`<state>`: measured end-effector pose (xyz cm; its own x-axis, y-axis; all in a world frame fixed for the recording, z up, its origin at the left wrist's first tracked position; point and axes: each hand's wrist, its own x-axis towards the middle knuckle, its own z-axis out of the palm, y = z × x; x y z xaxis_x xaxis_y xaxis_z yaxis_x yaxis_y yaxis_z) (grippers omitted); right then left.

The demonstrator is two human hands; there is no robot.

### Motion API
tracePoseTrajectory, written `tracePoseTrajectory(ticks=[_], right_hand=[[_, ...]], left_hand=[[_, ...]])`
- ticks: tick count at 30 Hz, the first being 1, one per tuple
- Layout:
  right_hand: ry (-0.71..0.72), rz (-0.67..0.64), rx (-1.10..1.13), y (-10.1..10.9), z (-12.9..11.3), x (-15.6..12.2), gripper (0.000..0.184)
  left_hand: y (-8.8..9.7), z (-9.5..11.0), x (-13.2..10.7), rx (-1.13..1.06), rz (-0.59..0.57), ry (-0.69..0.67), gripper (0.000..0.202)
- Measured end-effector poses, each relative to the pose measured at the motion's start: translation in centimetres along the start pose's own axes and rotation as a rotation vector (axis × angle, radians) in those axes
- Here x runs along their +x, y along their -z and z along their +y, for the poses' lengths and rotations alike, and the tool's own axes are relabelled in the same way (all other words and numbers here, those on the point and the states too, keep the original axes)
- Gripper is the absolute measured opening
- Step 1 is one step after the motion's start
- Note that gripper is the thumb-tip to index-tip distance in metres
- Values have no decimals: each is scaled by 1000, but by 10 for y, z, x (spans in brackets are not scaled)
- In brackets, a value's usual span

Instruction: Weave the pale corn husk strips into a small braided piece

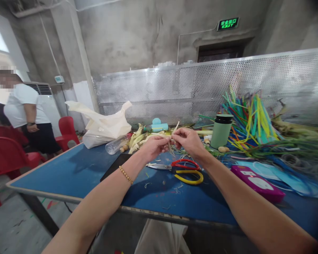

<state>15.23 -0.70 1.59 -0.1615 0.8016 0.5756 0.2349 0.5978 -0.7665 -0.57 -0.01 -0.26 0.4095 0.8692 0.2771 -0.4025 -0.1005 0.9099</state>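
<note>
My left hand and my right hand meet above the middle of the blue table, fingertips pinched close together. Between them are thin pale strips of what looks like corn husk, with loose ends sticking up and hanging below the fingers. Just beneath my hands lie scissors with one red and one yellow handle, blades pointing left. Behind my left hand is a heap of pale husks. How the strips cross inside the fingers is too small to tell.
A white plastic bag and a clear bottle stand back left. At right are a green jar, colourful strips, a magenta box and blue masks. A person stands beyond, near red chairs.
</note>
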Motion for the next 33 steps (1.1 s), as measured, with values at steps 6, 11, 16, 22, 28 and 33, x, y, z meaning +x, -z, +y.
tracePoseTrajectory(ticks=[6, 11, 16, 22, 28, 33], right_hand=[[174, 199, -409, 15, 5, 9, 21], [363, -59, -548, 22, 1, 11, 16], [155, -289, -232, 16, 4, 7, 14], [95, -273, -109, 14, 9, 8, 13], [80, -198, -164, 9, 8, 7, 10], [99, -127, -223, 2, 9, 4, 11]], left_hand=[[5, -4, 2, 277, 125, -53, 20], [0, -3, -4, 470, 17, -10, 19], [0, 4, -8, 356, -96, 86, 26], [0, 2, -6, 311, -77, 62, 29], [0, -11, -2, 360, -19, -7, 25], [1, -17, 0, 296, 3, -6, 24]])
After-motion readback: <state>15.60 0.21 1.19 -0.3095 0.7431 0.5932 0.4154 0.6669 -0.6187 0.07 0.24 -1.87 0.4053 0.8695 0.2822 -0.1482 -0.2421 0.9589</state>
